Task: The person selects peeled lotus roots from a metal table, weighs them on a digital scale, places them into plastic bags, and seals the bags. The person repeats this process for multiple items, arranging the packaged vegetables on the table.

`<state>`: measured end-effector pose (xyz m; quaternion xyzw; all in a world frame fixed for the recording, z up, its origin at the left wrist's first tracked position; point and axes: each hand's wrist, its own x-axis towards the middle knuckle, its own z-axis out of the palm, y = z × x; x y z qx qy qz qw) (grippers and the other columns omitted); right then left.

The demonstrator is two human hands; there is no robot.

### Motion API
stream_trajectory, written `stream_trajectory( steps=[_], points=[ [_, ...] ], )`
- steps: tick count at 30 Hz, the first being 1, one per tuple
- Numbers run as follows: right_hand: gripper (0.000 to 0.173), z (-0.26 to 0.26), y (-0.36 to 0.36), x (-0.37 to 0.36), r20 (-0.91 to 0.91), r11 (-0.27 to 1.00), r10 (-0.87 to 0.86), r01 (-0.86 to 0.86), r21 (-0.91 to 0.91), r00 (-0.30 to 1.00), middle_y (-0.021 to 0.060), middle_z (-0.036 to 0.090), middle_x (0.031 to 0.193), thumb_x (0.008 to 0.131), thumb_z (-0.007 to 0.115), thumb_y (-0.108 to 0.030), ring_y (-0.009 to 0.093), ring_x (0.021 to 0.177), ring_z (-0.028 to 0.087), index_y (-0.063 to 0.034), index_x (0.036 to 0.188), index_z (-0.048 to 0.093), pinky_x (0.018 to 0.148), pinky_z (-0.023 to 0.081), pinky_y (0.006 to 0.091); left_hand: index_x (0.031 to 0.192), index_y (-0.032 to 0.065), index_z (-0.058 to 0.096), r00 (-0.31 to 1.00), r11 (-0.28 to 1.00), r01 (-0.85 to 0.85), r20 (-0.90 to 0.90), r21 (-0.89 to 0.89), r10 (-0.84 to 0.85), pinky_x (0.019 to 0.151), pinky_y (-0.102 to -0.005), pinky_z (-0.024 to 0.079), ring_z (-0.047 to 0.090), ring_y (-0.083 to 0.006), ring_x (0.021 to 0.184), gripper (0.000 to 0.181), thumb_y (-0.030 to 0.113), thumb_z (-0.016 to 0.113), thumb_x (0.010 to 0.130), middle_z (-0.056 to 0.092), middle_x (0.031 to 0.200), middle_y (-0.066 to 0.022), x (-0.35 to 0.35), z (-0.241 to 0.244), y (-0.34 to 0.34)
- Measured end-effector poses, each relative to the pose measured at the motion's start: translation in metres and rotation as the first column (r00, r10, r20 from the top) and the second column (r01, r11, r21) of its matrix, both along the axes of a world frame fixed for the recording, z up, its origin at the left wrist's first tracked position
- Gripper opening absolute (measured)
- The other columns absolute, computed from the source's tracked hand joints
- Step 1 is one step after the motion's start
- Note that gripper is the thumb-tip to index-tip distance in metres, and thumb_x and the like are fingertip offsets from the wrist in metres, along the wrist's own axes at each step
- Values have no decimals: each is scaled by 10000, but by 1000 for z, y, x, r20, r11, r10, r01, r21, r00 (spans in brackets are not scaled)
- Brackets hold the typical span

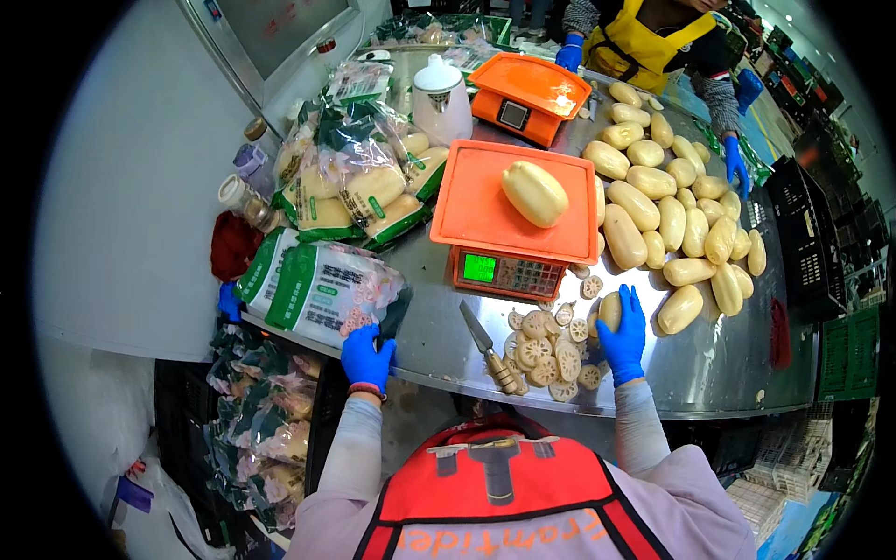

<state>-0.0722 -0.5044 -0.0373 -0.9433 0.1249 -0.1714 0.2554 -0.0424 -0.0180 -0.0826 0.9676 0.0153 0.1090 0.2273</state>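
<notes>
My left hand (368,355), in a blue glove, rests at the lower corner of a stack of printed plastic bags (336,287); whether its fingers grip a bag cannot be told. My right hand (623,336), gloved in blue too, is on a small peeled lotus root piece (610,312). Left of it lie a heap of lotus root slices (542,350) and a knife with a wooden handle (501,371). One lotus root (535,194) sits on the orange scale (518,245), whose display is lit green. Many peeled lotus roots (633,206) cover the right part of the steel table (434,336).
Filled lotus root bags (357,168), a white kettle (442,98) and jars stand at the left. A second orange scale (528,91) is farther back. Across the table stands a co-worker (637,42) in a yellow apron. Packed bags (266,434) fill a crate below left; a black crate (805,234) is right.
</notes>
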Motion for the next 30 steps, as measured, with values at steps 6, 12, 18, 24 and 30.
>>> stream_trajectory(
  steps=[6,12,18,24,30],
  points=[
    [501,72,24,67,249,886,124,-220,408,961,180,567,1285,861,684,-176,317,1203,532,-32,1314,528,1023,408,393,866,72,689,993,990,-109,-60,-94,104,778,-430,466,587,-339,862,147,207,672,812,628,894,-141,11,-8,5],
    [619,87,43,182,140,899,188,-227,374,972,206,586,1259,853,684,-386,323,1184,558,-16,1319,511,1000,427,378,874,40,665,993,906,113,20,-409,-115,834,-372,486,626,-290,936,124,144,693,814,657,983,-138,2,36,-25],
    [811,73,94,186,228,844,352,-413,343,908,204,532,1328,754,769,-372,322,1226,527,-36,1398,409,1007,428,388,1020,18,658,977,872,-43,-204,-488,-66,835,-333,508,645,-233,933,191,92,674,845,657,1025,-124,-33,13,-47],
    [732,70,93,197,176,656,358,-382,651,917,170,565,1256,762,780,-314,250,1143,559,-9,1345,460,961,454,344,1064,24,646,941,653,-253,-337,-714,-4,774,-292,516,638,-149,857,198,92,646,878,659,946,-67,-29,-4,-46],
    [654,87,132,132,169,88,569,-263,961,805,115,549,1267,824,717,-296,204,1149,530,9,1344,462,976,432,342,1045,15,654,955,629,-280,-279,-725,103,780,-296,510,632,-160,863,205,116,657,867,662,978,-82,-29,2,-46]
  ],
)
